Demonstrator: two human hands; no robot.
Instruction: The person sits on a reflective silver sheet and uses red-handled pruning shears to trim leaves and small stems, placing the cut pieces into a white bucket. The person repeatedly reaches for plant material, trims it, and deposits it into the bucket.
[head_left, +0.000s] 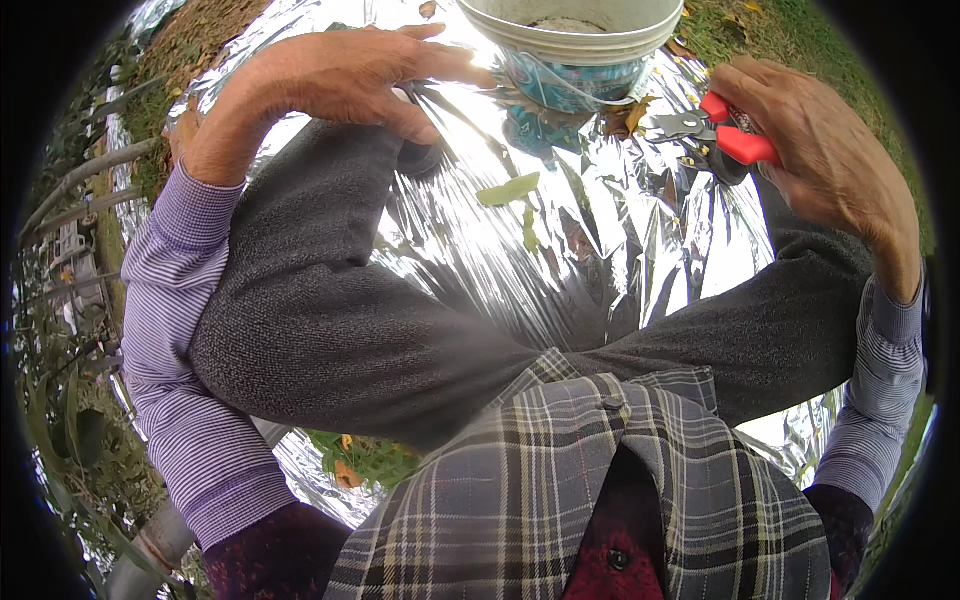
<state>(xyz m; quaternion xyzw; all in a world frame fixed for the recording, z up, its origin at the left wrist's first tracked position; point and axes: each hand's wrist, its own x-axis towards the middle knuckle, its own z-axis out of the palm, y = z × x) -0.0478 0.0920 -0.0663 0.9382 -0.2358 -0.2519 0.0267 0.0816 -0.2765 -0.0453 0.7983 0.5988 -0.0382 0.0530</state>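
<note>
My right hand (821, 150) grips pruning shears (720, 135) by their red handles, above the far side of my right leg. The metal blades point left, towards the bucket. My left hand (352, 79) is held over my left knee, fingers apart and nothing seen in it. Its fingertips reach towards a white plastic bucket (574, 64) with a blue-green printed side and a wire handle. The bucket stands upright on crinkled silver foil sheeting (480, 247). A green leaf (508, 190) lies on the foil between my legs.
My bent legs in dark trousers (337, 337) flank the foil. A smaller leaf piece (530, 231) and dry brown leaves (634, 116) lie on it. Grass (780, 37) borders the foil at the upper right. Branches (90, 172) and foliage stand at the left.
</note>
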